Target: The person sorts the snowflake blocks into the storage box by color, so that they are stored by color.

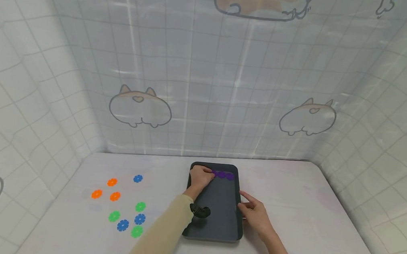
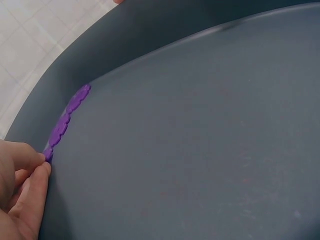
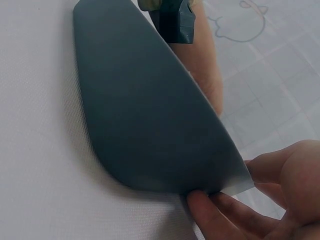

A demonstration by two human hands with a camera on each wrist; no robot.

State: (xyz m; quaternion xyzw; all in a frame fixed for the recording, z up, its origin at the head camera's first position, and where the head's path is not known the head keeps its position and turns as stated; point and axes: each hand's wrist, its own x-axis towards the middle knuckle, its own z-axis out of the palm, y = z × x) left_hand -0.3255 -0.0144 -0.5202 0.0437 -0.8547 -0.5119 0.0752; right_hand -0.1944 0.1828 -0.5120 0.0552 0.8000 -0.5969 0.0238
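A dark grey rectangular tray [image 1: 218, 209] lies lengthwise on the white surface. Along its far inner edge sits a short row of purple notched plastic discs [image 1: 226, 175], which the left wrist view shows edge to edge against the wall. My left hand [image 1: 200, 178] reaches over the tray and pinches the leftmost purple disc [image 2: 48, 153] between thumb and fingers; the fingertips partly cover it. At the tray's right side my right hand [image 1: 255, 215] grips the rim, with fingertips on the outer wall in the right wrist view.
Left of the tray, loose notched discs lie scattered: orange ones [image 1: 112, 182], green ones [image 1: 140, 206] and blue ones [image 1: 139, 218]. A grid-patterned curtain [image 1: 211, 119] hangs behind the table [image 1: 301, 216] and along both sides.
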